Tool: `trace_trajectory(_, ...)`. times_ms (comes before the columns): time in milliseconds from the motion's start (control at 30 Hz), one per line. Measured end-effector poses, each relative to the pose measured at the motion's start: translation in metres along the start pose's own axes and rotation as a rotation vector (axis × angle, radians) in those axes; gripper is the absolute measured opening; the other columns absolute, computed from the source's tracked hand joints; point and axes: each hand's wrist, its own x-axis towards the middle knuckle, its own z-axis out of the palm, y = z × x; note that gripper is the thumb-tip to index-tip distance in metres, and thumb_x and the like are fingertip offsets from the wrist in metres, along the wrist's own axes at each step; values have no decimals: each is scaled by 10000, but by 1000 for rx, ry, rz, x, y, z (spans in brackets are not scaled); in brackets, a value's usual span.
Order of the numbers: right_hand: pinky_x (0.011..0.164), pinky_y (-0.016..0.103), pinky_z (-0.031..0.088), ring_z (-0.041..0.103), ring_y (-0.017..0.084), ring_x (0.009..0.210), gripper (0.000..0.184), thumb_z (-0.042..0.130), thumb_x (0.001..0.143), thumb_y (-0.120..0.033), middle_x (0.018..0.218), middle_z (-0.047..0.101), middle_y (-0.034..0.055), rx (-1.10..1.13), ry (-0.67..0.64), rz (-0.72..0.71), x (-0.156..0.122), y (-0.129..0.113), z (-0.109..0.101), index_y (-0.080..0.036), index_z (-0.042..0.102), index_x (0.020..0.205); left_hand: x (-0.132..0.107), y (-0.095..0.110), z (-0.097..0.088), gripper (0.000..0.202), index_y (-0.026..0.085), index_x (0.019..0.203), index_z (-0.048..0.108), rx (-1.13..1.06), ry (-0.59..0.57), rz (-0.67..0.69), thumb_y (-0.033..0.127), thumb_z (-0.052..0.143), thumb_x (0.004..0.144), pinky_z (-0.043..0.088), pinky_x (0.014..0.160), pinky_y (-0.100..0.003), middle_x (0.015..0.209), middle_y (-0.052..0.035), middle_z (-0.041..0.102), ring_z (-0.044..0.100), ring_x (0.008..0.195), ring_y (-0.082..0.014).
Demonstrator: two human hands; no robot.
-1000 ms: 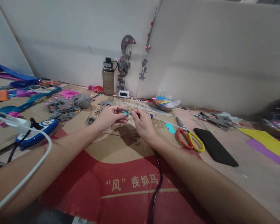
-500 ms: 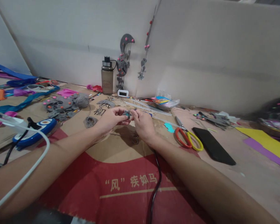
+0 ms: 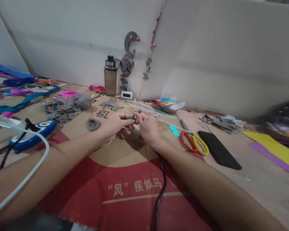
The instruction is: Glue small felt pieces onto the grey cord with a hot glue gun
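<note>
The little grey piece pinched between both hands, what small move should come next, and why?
Probably keep the pinch and lower it onto the cardboard. The left hand and right hand both grip the small grey piece in mid-air, so it has no support.

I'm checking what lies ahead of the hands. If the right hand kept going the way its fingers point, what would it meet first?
The right hand points left, so it would probably meet the small grey piece, then the left hand; depth is unclear.

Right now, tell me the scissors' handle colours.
Metal-bladed scissors: one red handle loop, one yellow, in the head view.
</note>
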Motion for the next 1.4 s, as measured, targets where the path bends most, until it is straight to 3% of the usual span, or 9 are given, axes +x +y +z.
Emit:
trace_trajectory(300,563,278,285,485,142,564,457,339,916,-484,597,562,22,5,-31,-65,-2,-4,-1,-221,501,579,0,-2,6,87,145,715,635,42,79,-67,227,654,692,359,370,-182,618,-40,619,515,423,-77)
trace_trajectory(467,586,276,317,500,141,598,444,309,921,-483,635,571,16,98,-89,-60,-2,-7,-2,-215,492,618,5,-9,4,129,152,673,616,72,111,-24,276,622,707,281,339,-181,564,-26,579,450,372,-62)
trace_trajectory(667,648,284,354,499,150,683,317,301,901,-318,682,546,20,127,-139,-89,-1,-15,-8,-204,469,657,6,-9,0,123,145,629,594,58,165,19,257,611,679,279,354,-169,529,-8,538,438,404,-60)
trace_trajectory(767,641,279,363,492,147,691,103,437,820,-273,738,546,11,174,-159,-37,-1,-14,-7,-190,494,796,6,-6,-3,120,146,635,576,35,178,27,253,621,668,276,360,-172,520,-3,531,450,419,-67)
trace_trajectory(867,637,273,380,495,137,682,167,488,785,-234,785,544,10,281,-116,-22,-1,-10,-3,-185,472,943,7,-4,-6,107,151,653,566,7,203,35,239,626,667,269,365,-172,534,-4,541,462,435,-69)
trace_trajectory(1000,697,288,387,505,146,739,50,495,809,-232,804,574,26,267,-65,-80,-1,-7,-3,-196,529,812,8,-6,-8,100,157,673,568,10,204,37,238,625,687,250,367,-168,553,-9,562,459,430,-59)
trace_trajectory(1167,704,290,388,519,152,744,113,520,828,-276,786,606,25,243,-42,-80,0,-9,-6,-194,583,782,8,-9,-8,149,153,697,590,35,194,57,290,649,706,284,371,-172,552,-12,563,466,432,-61)
trace_trajectory(1400,676,273,359,506,146,718,229,411,883,-302,755,584,21,158,-37,-91,1,-11,-8,-193,557,745,4,-5,-2,151,133,755,601,0,184,161,255,673,704,371,398,-173,593,-8,564,505,487,-71)
